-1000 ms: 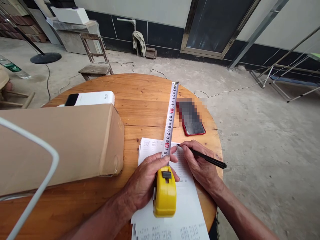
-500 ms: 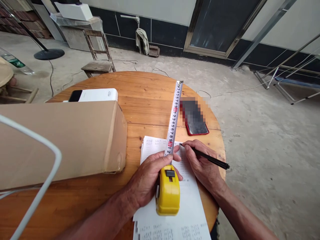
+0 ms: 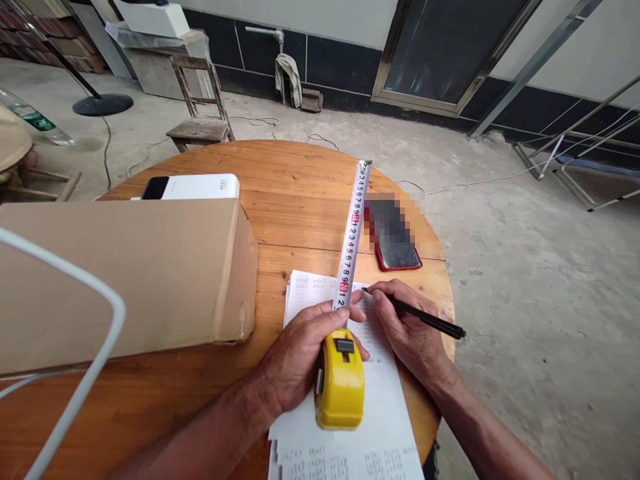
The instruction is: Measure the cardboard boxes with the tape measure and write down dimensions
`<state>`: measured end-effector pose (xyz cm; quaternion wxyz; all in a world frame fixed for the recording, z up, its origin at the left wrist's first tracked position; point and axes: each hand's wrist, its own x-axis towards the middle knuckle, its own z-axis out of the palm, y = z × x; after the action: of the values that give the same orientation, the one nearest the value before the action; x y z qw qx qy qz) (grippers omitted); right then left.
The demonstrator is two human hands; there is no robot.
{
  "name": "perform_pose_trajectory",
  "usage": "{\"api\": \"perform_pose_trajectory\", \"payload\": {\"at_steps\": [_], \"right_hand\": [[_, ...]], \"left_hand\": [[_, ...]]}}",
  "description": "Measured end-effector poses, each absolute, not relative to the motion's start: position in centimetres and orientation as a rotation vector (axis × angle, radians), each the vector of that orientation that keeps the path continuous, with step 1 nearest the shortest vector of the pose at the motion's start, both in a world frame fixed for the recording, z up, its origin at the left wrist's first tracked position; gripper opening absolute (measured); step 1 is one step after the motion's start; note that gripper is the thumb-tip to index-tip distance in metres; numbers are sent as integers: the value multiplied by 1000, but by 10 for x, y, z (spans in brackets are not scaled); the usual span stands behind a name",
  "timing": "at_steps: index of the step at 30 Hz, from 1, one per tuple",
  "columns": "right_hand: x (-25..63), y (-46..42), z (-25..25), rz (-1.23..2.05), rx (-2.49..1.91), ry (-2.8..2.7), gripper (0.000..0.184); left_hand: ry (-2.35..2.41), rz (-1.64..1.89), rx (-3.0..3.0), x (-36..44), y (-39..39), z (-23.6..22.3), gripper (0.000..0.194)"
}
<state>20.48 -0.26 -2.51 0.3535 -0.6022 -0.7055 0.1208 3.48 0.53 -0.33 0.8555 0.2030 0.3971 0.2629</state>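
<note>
My left hand (image 3: pixel 293 357) grips a yellow tape measure (image 3: pixel 341 385) over a stack of white sheets (image 3: pixel 350 427) covered in handwritten figures. Its white blade (image 3: pixel 353 233) sticks out away from me across the round wooden table (image 3: pixel 295 200), the hooked tip near the far right rim. My right hand (image 3: pixel 405 327) rests on the paper just right of the blade and pinches a black pen (image 3: pixel 420 317), whose tip touches the sheet beside the blade.
A long cardboard box (image 3: pixel 125 273) lies on the left half of the table, a white device (image 3: pixel 193 187) behind it. A red-cased phone (image 3: pixel 395 237) lies right of the blade. A white cable (image 3: pixel 75 373) crosses the near left. A wooden stool (image 3: pixel 200 110) stands beyond.
The view has drifted slightly, so everything sits a little further right. Both hands, the tape measure and the pen keep the same pose on the paper.
</note>
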Motion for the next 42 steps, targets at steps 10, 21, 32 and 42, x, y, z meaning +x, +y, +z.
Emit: {"api": "perform_pose_trajectory", "payload": {"at_steps": [10,21,32,42], "right_hand": [[207,-2,-27,318,-1549,-1821,15],[207,-1,-28,331,-1482,-1815,12],[210,-5,-32,395,-1465,-1685,11],[210,-4,-31,414,-1448,-1719,11]], "left_hand": [[836,547,445,34,5,-5,18],[851,543,434,34,5,-6,17],[815,546,444,34,6,-4,16],[834,539,441,33,6,-4,17]]}}
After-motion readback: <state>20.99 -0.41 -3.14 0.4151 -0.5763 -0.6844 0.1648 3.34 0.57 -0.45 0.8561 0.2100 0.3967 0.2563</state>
